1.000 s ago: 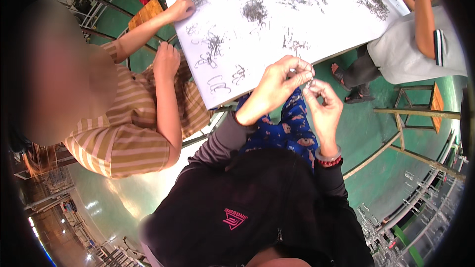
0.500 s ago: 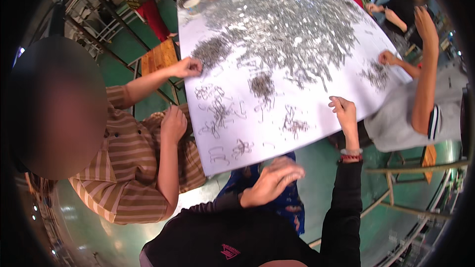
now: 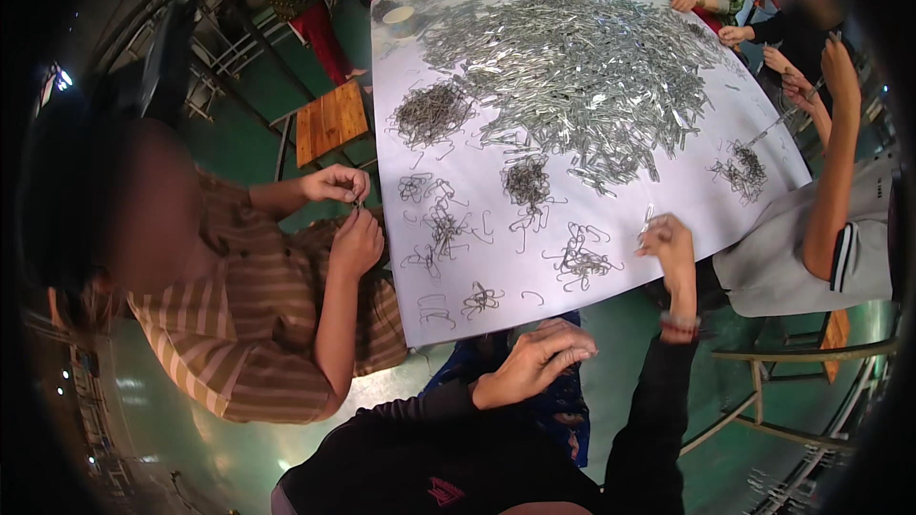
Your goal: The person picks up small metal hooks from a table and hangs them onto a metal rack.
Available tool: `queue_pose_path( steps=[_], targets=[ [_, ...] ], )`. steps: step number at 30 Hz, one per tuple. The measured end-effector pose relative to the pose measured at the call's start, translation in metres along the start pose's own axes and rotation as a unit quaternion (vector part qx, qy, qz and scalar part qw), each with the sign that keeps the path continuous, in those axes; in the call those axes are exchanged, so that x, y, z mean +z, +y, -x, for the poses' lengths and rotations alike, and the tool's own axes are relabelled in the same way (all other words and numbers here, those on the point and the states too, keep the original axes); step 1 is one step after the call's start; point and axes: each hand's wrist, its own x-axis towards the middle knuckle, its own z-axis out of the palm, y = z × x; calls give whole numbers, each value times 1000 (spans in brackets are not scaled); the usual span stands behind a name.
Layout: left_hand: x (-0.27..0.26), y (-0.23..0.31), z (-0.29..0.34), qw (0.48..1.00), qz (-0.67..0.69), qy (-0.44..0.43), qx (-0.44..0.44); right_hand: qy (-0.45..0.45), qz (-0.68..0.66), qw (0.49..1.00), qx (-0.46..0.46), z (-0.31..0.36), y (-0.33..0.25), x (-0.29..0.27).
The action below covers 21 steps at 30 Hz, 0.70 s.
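Observation:
My left hand (image 3: 536, 362) is held in front of my body, just off the table's near edge. Its thumb and fingers come together at the tips, and whatever may be between them is hidden. Over the near right edge of the white table, my right hand (image 3: 674, 253) has its fingers curled. A narrow shiny metal piece (image 3: 648, 216) stands out at these fingertips and seems pinched there; the hand is slightly blurred. Beyond lies a broad heap of similar silvery metal pieces (image 3: 592, 76). A small cluster of bent wire hooks (image 3: 584, 259) lies left of my right hand.
Several more wire piles lie on the white table (image 3: 611, 219), including a dense one (image 3: 432, 114) at the left. A round tub (image 3: 401, 23) stands far left. A person in a striped shirt (image 3: 248, 324) sits left, another in a grey shirt (image 3: 792, 248) right. Others work farther off.
The view has shifted, so the table appears lower and farther right. My right hand has drawn slightly nearer, with a metal piece now at its fingertips. The left neighbour's hands have come together.

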Motion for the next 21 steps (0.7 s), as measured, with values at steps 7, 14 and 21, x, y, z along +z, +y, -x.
queue_pose_path(
  steps=[7, 14, 21],
  targets=[
    [3, 17, 1, 999, -25, 34, 11, -4, -107, 991, -86, 156, -81, 58],
    [13, 26, 4, 998, -44, 25, 39, 13, -170, 979, -110, 188, -84, 54],
    [17, 13, 9, 994, -104, 6, 36, 14, -212, 974, -72, 185, -70, 49]
  ],
)
